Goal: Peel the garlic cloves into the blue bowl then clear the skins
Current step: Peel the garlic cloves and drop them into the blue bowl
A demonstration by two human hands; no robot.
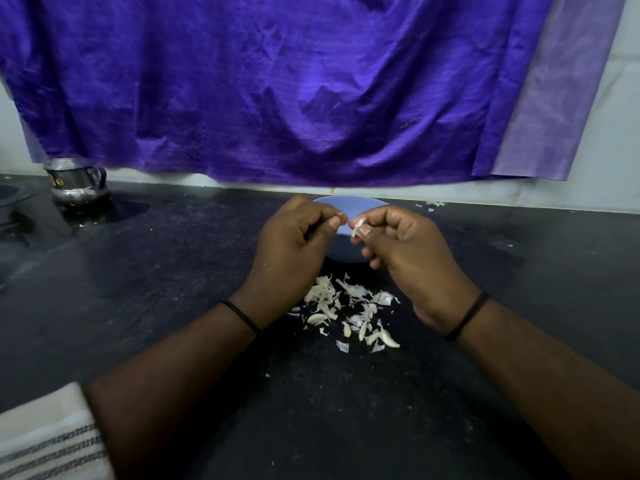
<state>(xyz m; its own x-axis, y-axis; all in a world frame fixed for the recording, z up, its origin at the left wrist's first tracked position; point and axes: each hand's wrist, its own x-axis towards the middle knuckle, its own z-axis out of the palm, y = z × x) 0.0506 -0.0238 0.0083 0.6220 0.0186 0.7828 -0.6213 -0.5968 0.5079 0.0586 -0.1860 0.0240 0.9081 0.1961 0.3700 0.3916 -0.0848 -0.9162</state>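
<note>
So the tabletop (173, 306) is a dark, almost black slab, scuffed and dusty with little white flecks all over, and it runs back to a pale wall that's mostly covered by a big wrinkled purple cloth (277, 91) hanging across the top half of the frame. Upper left there's a small steel jug (77, 181) with a handle sitting on the tabletop, and bottom left corner shows a bit of white striped fabric (48, 438). The blue bowl (349, 211) sits at the center of the frame near the back wall, mostly hidden behind the hands. Both hands are raised in front of it, close together but with a small gap between the fingertips. The right hand (408, 251) is pinching a garlic clove (359, 226) between thumb and fingers; it's small and pale, long axis running diagonally, upper end tilted toward the top right of the frame, lower end toward the bottom left. The left hand (294, 244) has its fingers curled with thumb against forefinger, can't really tell if there's a scrap of skin in there. Just below the hands, a scattered pile of garlic skins (349, 310) lies on the tabletop, with a few more scraps (433, 204) by the wall to the bowl's right.
</note>
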